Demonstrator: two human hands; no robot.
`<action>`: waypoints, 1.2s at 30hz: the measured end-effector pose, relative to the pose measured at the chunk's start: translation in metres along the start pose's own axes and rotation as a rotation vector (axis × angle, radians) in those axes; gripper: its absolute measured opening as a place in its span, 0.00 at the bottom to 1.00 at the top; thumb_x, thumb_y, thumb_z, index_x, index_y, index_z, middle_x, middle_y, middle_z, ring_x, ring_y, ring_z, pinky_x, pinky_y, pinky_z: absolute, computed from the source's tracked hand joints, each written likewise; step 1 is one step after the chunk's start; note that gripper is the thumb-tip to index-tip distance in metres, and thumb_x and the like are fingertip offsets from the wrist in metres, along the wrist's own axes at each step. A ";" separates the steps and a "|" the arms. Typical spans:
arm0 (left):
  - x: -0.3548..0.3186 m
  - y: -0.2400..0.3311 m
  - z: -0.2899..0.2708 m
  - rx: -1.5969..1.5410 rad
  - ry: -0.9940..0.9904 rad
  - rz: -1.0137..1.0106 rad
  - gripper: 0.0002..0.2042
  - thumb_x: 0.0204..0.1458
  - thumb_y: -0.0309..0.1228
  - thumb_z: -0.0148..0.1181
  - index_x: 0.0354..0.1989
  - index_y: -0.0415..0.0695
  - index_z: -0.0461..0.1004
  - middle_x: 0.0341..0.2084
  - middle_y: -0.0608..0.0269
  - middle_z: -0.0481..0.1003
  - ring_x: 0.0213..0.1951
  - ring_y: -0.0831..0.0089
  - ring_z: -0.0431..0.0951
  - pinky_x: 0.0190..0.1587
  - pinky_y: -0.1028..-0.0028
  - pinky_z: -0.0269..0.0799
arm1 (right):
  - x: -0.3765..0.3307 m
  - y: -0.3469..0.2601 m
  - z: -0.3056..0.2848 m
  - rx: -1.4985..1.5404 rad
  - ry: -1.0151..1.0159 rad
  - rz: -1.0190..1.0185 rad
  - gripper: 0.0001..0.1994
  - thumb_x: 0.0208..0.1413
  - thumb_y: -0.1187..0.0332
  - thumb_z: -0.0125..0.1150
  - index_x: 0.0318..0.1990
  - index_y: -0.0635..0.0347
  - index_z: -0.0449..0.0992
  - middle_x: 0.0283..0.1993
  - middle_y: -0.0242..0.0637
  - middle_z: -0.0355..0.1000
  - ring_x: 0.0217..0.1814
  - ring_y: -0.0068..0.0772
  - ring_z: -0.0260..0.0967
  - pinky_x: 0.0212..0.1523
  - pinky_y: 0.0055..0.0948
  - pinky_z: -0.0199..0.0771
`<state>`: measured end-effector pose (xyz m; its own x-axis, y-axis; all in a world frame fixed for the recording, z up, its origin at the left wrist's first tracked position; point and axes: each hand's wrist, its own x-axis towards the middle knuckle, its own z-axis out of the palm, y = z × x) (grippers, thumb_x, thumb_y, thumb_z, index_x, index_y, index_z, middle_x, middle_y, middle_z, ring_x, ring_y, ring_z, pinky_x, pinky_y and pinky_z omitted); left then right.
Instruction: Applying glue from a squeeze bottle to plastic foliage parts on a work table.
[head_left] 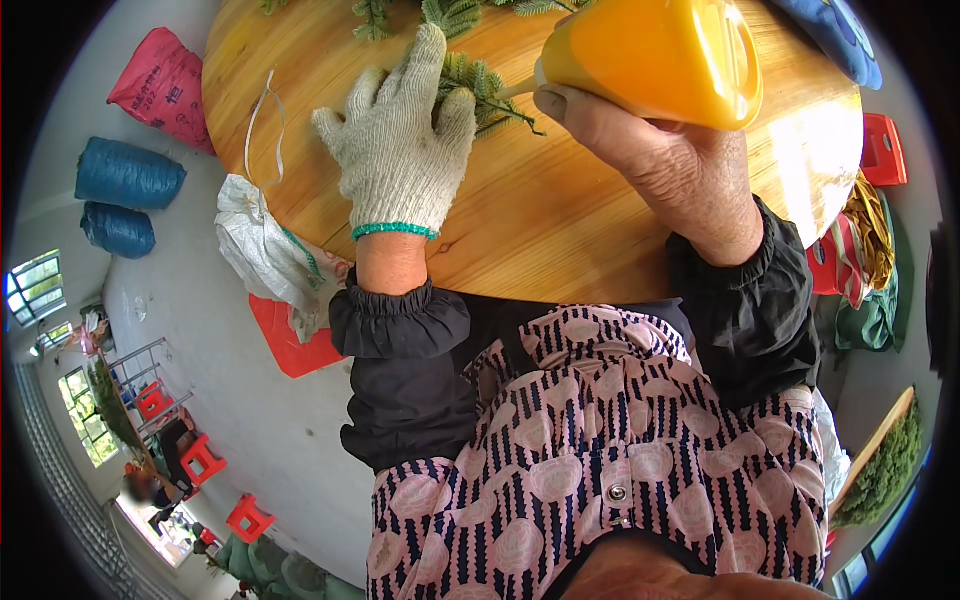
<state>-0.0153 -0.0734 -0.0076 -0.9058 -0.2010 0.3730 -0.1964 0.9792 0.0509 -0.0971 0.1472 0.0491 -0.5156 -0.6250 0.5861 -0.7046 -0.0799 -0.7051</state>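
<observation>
My left hand [405, 140], in a white knitted glove with a green cuff edge, lies on the round wooden table with its fingers spread. Between its thumb and forefinger is a green artificial fir sprig [484, 88]; the thumb touches or nearly touches it. My bare right hand [660, 160] is wrapped round a yellow squeeze bottle [655, 60], tilted on its side. The bottle's narrow nozzle [515, 90] points left and its tip meets the sprig; whether anything comes out cannot be seen. More fir sprigs [452, 15] lie beyond my left fingers.
A white string loop [262, 130] and a crumpled white sack [262, 245] lie at the left edge of the wooden table [560, 240]. Blue bundles [130, 172] and a pink sack [165, 88] stand further left. Red stools [203, 460] stand on the floor; another person sits there.
</observation>
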 end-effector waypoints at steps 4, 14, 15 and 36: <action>0.001 -0.001 0.001 -0.010 0.030 0.017 0.31 0.61 0.46 0.59 0.73 0.60 0.62 0.53 0.61 0.79 0.63 0.58 0.70 0.66 0.28 0.49 | -0.006 0.007 0.003 0.068 0.105 0.006 0.28 0.50 0.74 0.77 0.60 0.61 0.74 0.55 0.39 0.76 0.57 0.34 0.75 0.57 0.33 0.75; 0.002 -0.004 0.003 -0.025 0.044 0.040 0.32 0.59 0.46 0.61 0.73 0.60 0.63 0.50 0.61 0.80 0.61 0.56 0.71 0.63 0.31 0.54 | -0.008 0.007 -0.004 0.185 0.116 0.044 0.29 0.50 0.74 0.78 0.60 0.62 0.73 0.55 0.39 0.76 0.55 0.33 0.75 0.57 0.32 0.75; 0.002 -0.004 0.004 -0.030 0.032 0.031 0.32 0.59 0.46 0.61 0.73 0.60 0.63 0.50 0.61 0.80 0.61 0.56 0.71 0.63 0.30 0.54 | -0.009 0.004 -0.002 0.185 0.117 0.045 0.29 0.50 0.74 0.78 0.60 0.62 0.73 0.55 0.39 0.76 0.55 0.33 0.75 0.57 0.32 0.75; 0.002 -0.007 0.001 -0.091 0.002 0.017 0.32 0.58 0.46 0.61 0.73 0.61 0.62 0.52 0.61 0.79 0.64 0.52 0.68 0.67 0.29 0.50 | -0.013 -0.008 -0.019 0.115 0.068 0.070 0.32 0.50 0.76 0.78 0.63 0.61 0.71 0.58 0.39 0.75 0.60 0.33 0.73 0.61 0.33 0.73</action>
<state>-0.0158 -0.0804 -0.0084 -0.9081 -0.1840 0.3762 -0.1456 0.9810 0.1284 -0.0945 0.1710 0.0546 -0.5963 -0.5780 0.5571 -0.6073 -0.1290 -0.7839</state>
